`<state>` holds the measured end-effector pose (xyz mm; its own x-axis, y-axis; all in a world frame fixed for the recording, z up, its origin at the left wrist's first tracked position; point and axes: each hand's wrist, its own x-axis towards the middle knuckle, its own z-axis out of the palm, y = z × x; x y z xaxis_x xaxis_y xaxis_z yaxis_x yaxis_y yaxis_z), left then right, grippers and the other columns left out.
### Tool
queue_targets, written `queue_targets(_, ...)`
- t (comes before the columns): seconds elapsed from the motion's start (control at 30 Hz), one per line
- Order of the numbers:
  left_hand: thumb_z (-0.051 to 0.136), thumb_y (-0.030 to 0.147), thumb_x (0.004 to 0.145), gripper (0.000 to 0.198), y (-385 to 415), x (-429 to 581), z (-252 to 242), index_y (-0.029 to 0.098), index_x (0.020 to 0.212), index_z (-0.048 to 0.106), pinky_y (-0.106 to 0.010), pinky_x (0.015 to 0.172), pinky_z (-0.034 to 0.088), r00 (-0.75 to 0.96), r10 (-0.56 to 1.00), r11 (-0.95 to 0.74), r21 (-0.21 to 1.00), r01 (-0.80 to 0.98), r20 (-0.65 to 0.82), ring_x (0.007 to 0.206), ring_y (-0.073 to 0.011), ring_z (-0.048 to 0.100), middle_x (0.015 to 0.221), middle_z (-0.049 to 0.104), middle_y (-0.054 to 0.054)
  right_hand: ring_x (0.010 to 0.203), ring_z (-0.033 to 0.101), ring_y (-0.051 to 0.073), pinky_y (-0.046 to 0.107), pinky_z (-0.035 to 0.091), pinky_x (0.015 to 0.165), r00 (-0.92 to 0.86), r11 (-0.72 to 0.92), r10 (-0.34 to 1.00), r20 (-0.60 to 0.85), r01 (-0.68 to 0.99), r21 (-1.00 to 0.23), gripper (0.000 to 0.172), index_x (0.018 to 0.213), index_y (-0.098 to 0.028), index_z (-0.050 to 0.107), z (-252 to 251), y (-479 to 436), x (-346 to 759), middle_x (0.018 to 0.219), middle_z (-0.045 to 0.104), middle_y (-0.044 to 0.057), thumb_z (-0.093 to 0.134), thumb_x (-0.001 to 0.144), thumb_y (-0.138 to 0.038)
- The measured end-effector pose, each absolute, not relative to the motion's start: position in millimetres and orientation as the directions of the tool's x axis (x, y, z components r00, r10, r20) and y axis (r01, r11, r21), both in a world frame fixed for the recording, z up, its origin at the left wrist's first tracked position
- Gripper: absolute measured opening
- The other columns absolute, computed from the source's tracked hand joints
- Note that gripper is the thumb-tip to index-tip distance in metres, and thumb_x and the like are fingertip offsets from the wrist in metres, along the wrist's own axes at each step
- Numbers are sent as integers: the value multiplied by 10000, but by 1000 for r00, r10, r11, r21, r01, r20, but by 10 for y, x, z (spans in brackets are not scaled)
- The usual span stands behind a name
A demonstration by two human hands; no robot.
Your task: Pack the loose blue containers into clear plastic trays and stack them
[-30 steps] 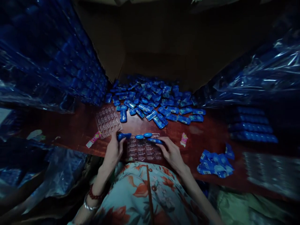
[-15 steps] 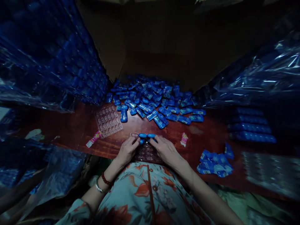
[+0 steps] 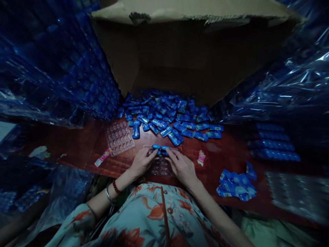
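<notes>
A clear plastic blister tray (image 3: 160,168) lies on the dark red table (image 3: 77,144) right in front of me. My left hand (image 3: 142,163) and my right hand (image 3: 181,167) rest on it side by side, fingers curled and pressed onto small blue capsule-shaped pieces (image 3: 160,149) in the tray's far row. Beyond the tray spreads a pile of loose blue pieces (image 3: 169,115). A second, empty clear tray (image 3: 119,137) lies to the left of my hands.
An open cardboard box (image 3: 185,51) stands behind the pile. Plastic-wrapped stacks of blue packs rise at left (image 3: 56,68) and right (image 3: 282,85). Filled trays (image 3: 275,144), crumpled blue wrappers (image 3: 235,185) and a small pink wrapper (image 3: 201,157) lie to the right.
My left hand has come in from the tray's left edge to its middle, beside my right hand. Both hands now press on the blue pieces in the far row.
</notes>
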<state>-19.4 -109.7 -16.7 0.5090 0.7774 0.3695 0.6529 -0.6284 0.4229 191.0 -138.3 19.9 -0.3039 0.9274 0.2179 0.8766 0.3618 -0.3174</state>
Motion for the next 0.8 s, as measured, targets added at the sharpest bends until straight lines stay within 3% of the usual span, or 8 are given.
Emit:
queue_targets(0.13,360,275,942,272,-837,-301,-104,154,1085,558,-335,805,465,126,921,-309,497,811,368,914,-198,554,987,565,-112,883,614,176,290,471,793,-46,149,974,220,864,-481,312,1088,-186,620,60,-1214,2140,959,658,75,360,948,-283)
queue_targets(0.27,469,401,886,412,-468,-364,66,84,1142,528,-445,812,438,-97,989,70,222,972,115,991,-320,533,1043,577,-192,938,591,240,323,471,723,20,-17,1000,9,952,-305,357,1141,-192,583,51,-910,2126,1020,624,111,445,903,-421)
queue_targets(0.33,508,396,864,429,-342,-338,105,64,1135,529,-466,821,426,-91,996,88,111,990,24,998,-348,533,1050,585,-214,917,595,250,308,462,653,20,-38,996,-92,979,-201,398,1193,-195,538,74,-799,2057,1063,590,124,477,883,-437)
queue_targets(0.4,523,321,859,384,-276,-296,103,55,1135,529,-470,845,417,-47,999,48,91,995,-7,999,-344,541,1053,587,-215,881,605,241,293,451,616,15,-39,989,-148,985,-166,397,1205,-197,515,91,-742,2018,1081,568,120,483,881,-424)
queue_targets(0.5,511,223,857,349,-287,-292,62,96,1181,522,-466,861,424,3,999,-11,230,973,33,1007,-318,551,1079,573,-186,861,608,231,293,452,620,36,-61,989,-144,983,-172,380,1216,-198,500,87,-773,2078,1087,549,111,448,899,-400)
queue_targets(0.6,468,209,885,288,-435,-398,52,170,1159,549,-390,853,460,0,988,-82,529,844,153,982,-239,572,1091,551,-119,921,593,249,327,468,674,92,-104,994,-63,967,-233,410,1262,-190,475,68,-932,2232,1121,523,126,397,919,-400)
queue_targets(0.7,495,269,886,244,-728,-530,124,182,1105,558,-321,808,487,-80,967,-117,706,699,240,910,-184,584,1003,570,-63,960,577,231,363,473,785,129,-90,990,59,894,-439,371,1224,-215,512,70,-1149,2345,1110,528,104,368,931,-391)
queue_targets(0.8,538,289,868,196,-1088,-583,239,178,1026,570,-296,784,493,-83,971,-115,747,655,223,864,-169,588,924,601,-36,979,565,207,368,461,867,23,52,994,111,778,-627,318,1156,-240,554,68,-1311,2308,1063,543,72,452,902,-402)
